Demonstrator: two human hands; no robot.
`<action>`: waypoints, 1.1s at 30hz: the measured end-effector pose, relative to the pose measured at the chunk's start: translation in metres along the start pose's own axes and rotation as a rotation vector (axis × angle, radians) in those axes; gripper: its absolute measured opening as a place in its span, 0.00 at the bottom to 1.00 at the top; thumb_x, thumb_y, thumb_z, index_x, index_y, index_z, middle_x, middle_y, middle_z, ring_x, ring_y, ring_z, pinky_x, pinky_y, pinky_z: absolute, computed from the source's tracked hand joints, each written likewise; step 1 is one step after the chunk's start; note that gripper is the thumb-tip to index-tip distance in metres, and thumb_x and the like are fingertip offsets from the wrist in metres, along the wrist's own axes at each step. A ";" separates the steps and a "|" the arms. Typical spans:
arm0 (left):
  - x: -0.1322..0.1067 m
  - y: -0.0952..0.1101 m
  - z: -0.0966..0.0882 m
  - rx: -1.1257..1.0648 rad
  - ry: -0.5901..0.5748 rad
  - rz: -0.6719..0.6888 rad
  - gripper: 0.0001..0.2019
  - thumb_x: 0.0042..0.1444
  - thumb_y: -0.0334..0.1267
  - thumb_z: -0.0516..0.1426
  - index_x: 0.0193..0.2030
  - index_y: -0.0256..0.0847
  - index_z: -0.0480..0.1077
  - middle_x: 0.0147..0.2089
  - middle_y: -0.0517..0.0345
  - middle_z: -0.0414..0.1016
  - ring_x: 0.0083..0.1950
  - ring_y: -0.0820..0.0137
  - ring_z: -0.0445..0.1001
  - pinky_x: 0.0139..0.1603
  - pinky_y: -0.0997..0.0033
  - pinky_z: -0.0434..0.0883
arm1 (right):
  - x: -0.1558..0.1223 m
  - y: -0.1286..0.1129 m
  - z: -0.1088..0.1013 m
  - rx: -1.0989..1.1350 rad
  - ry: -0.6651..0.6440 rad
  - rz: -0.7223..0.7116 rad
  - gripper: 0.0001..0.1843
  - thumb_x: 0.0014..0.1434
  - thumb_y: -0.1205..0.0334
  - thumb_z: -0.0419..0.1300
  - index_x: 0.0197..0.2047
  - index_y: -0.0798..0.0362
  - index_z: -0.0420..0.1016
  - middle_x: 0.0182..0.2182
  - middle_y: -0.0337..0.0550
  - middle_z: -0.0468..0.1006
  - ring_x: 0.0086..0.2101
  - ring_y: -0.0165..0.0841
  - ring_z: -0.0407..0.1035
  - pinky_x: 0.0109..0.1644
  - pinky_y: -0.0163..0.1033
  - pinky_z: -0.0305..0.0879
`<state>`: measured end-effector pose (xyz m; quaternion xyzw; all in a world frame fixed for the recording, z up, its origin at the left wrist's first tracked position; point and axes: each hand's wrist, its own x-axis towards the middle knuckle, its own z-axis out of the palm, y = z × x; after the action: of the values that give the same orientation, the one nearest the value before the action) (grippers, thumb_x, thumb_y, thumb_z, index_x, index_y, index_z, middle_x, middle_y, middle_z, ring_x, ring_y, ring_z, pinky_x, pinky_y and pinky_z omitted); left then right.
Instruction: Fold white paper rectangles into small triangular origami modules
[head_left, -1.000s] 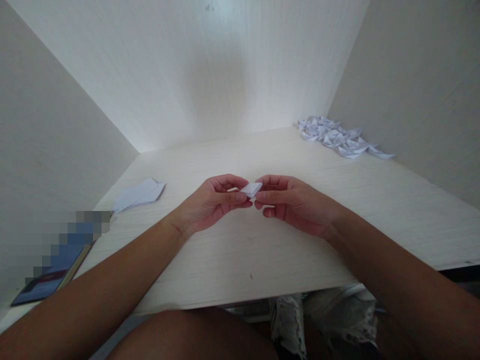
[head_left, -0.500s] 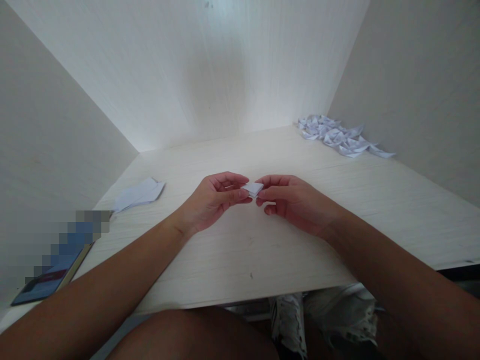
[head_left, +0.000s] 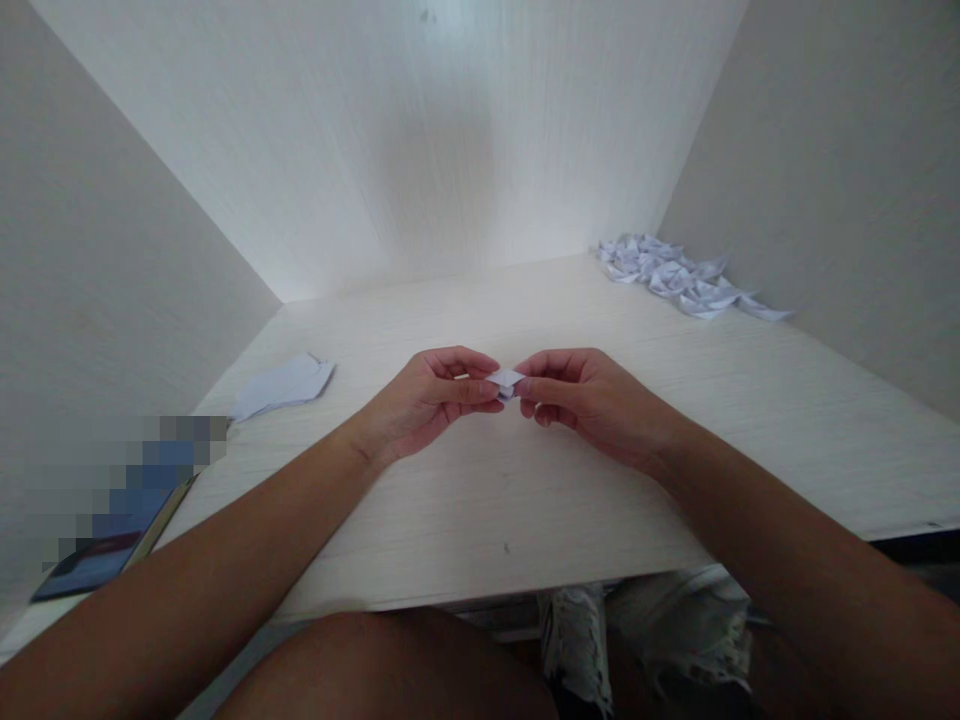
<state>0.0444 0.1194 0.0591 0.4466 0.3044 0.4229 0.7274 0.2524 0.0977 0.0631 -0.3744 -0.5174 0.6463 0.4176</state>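
A small folded piece of white paper point(head_left: 507, 379) is pinched between both hands, just above the middle of the table. My left hand point(head_left: 439, 400) grips its left edge between thumb and fingers. From the other side, my right hand point(head_left: 574, 395) holds its right edge with thumb and index finger, the remaining fingers curled below. The top of the paper looks like a flat diamond, and its folded layers part a little on the side facing me. Fingertips hide both ends of it.
A pile of folded white paper pieces point(head_left: 675, 275) lies at the back right against the side wall. On the left are flat white paper sheets point(head_left: 285, 385). A blue, partly blurred-out flat object point(head_left: 97, 560) lies near the left front edge of the pale table point(head_left: 450, 520).
The folded paper has tilted slightly and its layers on the near side have spread apart more. My right fingers have closed in on it. The camera view has shifted a little.
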 end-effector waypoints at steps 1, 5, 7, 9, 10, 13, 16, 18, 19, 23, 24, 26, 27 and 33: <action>0.000 0.000 0.001 -0.002 0.002 0.001 0.12 0.40 0.26 0.75 0.33 0.35 0.83 0.30 0.54 0.84 0.32 0.70 0.82 0.40 0.70 0.82 | 0.000 0.000 0.000 -0.005 -0.001 0.003 0.07 0.50 0.60 0.73 0.32 0.52 0.83 0.25 0.38 0.79 0.27 0.28 0.69 0.32 0.36 0.60; -0.002 0.000 0.003 0.018 0.013 0.008 0.12 0.40 0.27 0.75 0.33 0.36 0.83 0.29 0.55 0.84 0.32 0.70 0.82 0.40 0.69 0.82 | 0.000 -0.001 0.002 -0.022 0.023 0.018 0.07 0.48 0.60 0.72 0.30 0.53 0.82 0.24 0.38 0.78 0.27 0.28 0.68 0.31 0.36 0.59; -0.002 0.000 0.003 0.037 0.016 0.011 0.12 0.41 0.27 0.75 0.34 0.36 0.83 0.30 0.55 0.84 0.32 0.71 0.82 0.39 0.69 0.82 | 0.000 -0.001 0.003 -0.034 0.046 0.023 0.08 0.47 0.59 0.73 0.30 0.53 0.81 0.24 0.38 0.78 0.26 0.28 0.68 0.30 0.36 0.58; -0.001 0.000 0.002 0.061 0.015 0.019 0.12 0.41 0.28 0.75 0.35 0.36 0.83 0.30 0.55 0.84 0.32 0.70 0.82 0.38 0.70 0.82 | 0.000 -0.001 0.003 -0.045 0.061 0.018 0.10 0.46 0.58 0.73 0.30 0.53 0.81 0.23 0.38 0.78 0.26 0.28 0.68 0.29 0.35 0.58; -0.001 0.000 0.002 0.074 0.014 0.025 0.12 0.41 0.28 0.75 0.35 0.37 0.83 0.30 0.54 0.84 0.32 0.70 0.82 0.38 0.70 0.82 | 0.000 -0.001 0.004 -0.049 0.065 0.011 0.10 0.46 0.58 0.74 0.30 0.53 0.82 0.23 0.38 0.78 0.26 0.27 0.67 0.29 0.35 0.58; -0.001 0.001 0.002 0.109 0.005 0.039 0.12 0.42 0.29 0.75 0.35 0.37 0.84 0.32 0.53 0.86 0.33 0.69 0.83 0.38 0.70 0.82 | 0.000 0.000 0.003 -0.060 0.064 -0.013 0.09 0.48 0.58 0.73 0.31 0.53 0.82 0.23 0.37 0.77 0.25 0.27 0.67 0.28 0.34 0.58; -0.001 0.001 0.002 0.133 0.006 0.047 0.12 0.43 0.31 0.76 0.35 0.37 0.84 0.33 0.52 0.86 0.34 0.69 0.84 0.39 0.70 0.83 | 0.000 0.002 0.003 -0.092 0.064 -0.035 0.08 0.50 0.58 0.71 0.31 0.53 0.82 0.23 0.37 0.78 0.24 0.26 0.67 0.28 0.34 0.59; -0.002 0.001 0.002 0.159 0.014 0.061 0.11 0.43 0.31 0.76 0.35 0.36 0.84 0.33 0.52 0.86 0.34 0.69 0.84 0.40 0.70 0.83 | 0.000 0.002 0.002 -0.127 0.072 -0.052 0.07 0.51 0.59 0.70 0.32 0.54 0.81 0.23 0.37 0.78 0.23 0.26 0.66 0.27 0.34 0.59; -0.002 0.001 0.002 0.176 0.019 0.075 0.11 0.44 0.31 0.75 0.36 0.37 0.84 0.34 0.52 0.86 0.34 0.69 0.84 0.40 0.70 0.83 | 0.001 0.002 0.002 -0.147 0.079 -0.061 0.07 0.52 0.59 0.70 0.32 0.54 0.81 0.22 0.37 0.77 0.23 0.25 0.66 0.27 0.34 0.59; -0.003 -0.001 0.001 0.254 0.033 0.145 0.10 0.47 0.31 0.74 0.37 0.38 0.84 0.34 0.53 0.86 0.35 0.69 0.84 0.40 0.70 0.83 | 0.001 0.001 0.004 -0.223 0.114 -0.096 0.09 0.52 0.59 0.70 0.32 0.56 0.82 0.21 0.36 0.76 0.22 0.25 0.64 0.26 0.33 0.58; -0.003 -0.002 0.001 0.268 0.042 0.158 0.10 0.47 0.31 0.74 0.37 0.38 0.84 0.34 0.53 0.86 0.34 0.68 0.84 0.40 0.69 0.83 | 0.001 0.001 0.005 -0.235 0.124 -0.104 0.09 0.51 0.58 0.71 0.32 0.56 0.82 0.20 0.36 0.76 0.21 0.25 0.64 0.26 0.33 0.58; -0.003 -0.003 0.002 0.293 0.077 0.169 0.11 0.45 0.33 0.75 0.37 0.37 0.84 0.33 0.53 0.86 0.33 0.68 0.84 0.39 0.69 0.83 | 0.001 0.001 0.008 -0.254 0.137 -0.117 0.12 0.50 0.56 0.73 0.32 0.56 0.82 0.20 0.36 0.76 0.21 0.24 0.64 0.25 0.33 0.57; -0.003 -0.003 0.003 0.305 0.100 0.172 0.11 0.45 0.33 0.75 0.36 0.37 0.84 0.32 0.53 0.86 0.32 0.68 0.84 0.38 0.69 0.83 | 0.001 0.001 0.008 -0.262 0.143 -0.121 0.14 0.49 0.54 0.74 0.31 0.56 0.82 0.19 0.36 0.75 0.21 0.24 0.63 0.25 0.33 0.57; -0.007 -0.004 0.015 0.359 0.215 0.216 0.11 0.43 0.34 0.75 0.34 0.36 0.83 0.31 0.54 0.85 0.30 0.70 0.83 0.36 0.69 0.83 | 0.002 0.002 0.011 -0.290 0.169 -0.151 0.19 0.49 0.48 0.75 0.31 0.56 0.81 0.18 0.35 0.74 0.20 0.25 0.65 0.23 0.33 0.58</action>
<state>0.0550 0.1065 0.0619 0.5512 0.4009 0.4826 0.5501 0.2410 0.0952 0.0634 -0.4438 -0.5948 0.4981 0.4485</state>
